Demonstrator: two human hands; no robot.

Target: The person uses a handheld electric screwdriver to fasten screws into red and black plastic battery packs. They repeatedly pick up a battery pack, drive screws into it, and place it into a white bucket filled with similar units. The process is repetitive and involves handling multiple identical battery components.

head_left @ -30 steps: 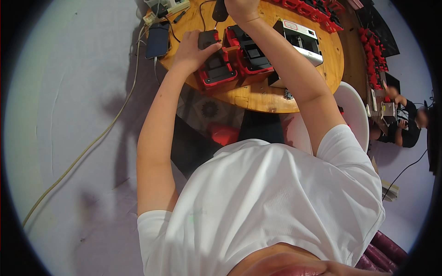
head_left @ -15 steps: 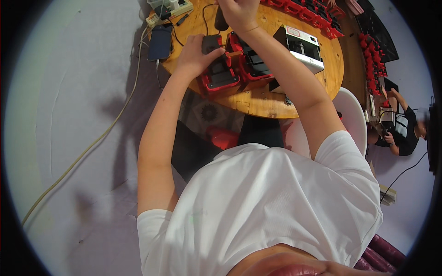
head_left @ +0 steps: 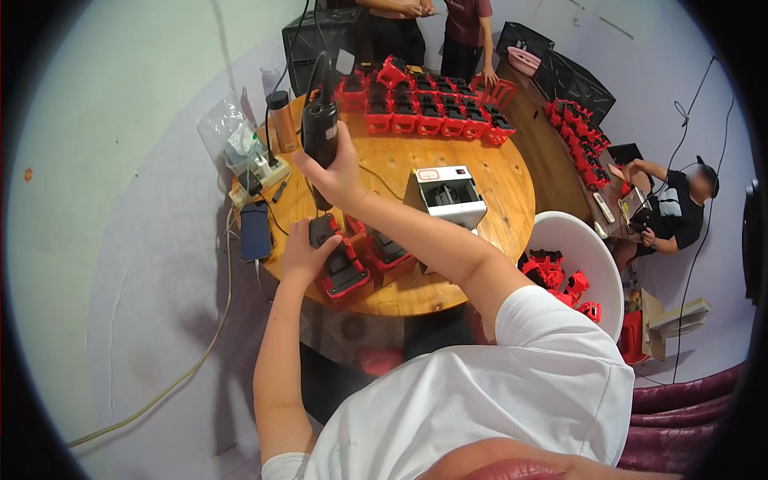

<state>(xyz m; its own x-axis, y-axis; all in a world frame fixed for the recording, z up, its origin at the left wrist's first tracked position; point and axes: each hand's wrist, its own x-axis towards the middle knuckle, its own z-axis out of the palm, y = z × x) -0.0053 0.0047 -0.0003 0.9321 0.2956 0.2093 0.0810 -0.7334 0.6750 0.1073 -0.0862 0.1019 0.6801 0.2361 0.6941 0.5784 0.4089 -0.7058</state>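
We are looking down over a white shirt at a round wooden worktop. Our right hand is up over the worktop's left side, fingers wrapped tight around a black power screwdriver held upright, with its cord running up and away from the top. Below it, our left hand lies flat and pressing down on the near end of a red and black part at the worktop's near left edge; the fingers are spread over it rather than curled around it. A second part of the same kind sits just beside it on the right, touching or nearly so.

Behind these two stands a white and grey box-shaped machine, near the middle of the worktop. At the far edge, rows of red and black parts are lined up side by side. Off the left rim we see a dark phone, a power strip and a brown bottle.

To the right of the worktop a white tub holds a loose heap of more red parts. Further right, a seated person in a black top works at a long bench with both hands on something small, and two more people stand at the far end.
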